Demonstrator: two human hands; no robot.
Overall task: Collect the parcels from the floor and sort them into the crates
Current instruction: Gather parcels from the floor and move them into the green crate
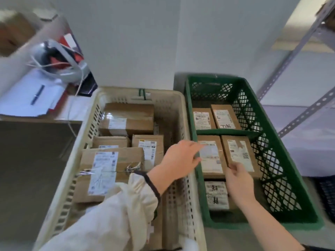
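Two crates stand side by side, a beige crate (137,91) on the left and a green crate (213,77) on the right. Both hold labelled cardboard parcels. My left hand (181,160) reaches over the beige rim and grips the left edge of a brown parcel (212,160) in the middle of the green crate. My right hand (237,180) pinches that parcel's near right corner, beside a neighbouring parcel (241,151). Two more parcels (202,118) lie behind the green divider, and a white-labelled one (216,194) lies in front. The beige crate holds several bigger boxes (126,118).
At the left is a desk with papers, a pen (37,95) and a grey device with cables (59,60). A perforated metal shelf frame (297,49) rises at the right. A dark blue crate (328,192) sits at the right edge. A white wall stands behind the crates.
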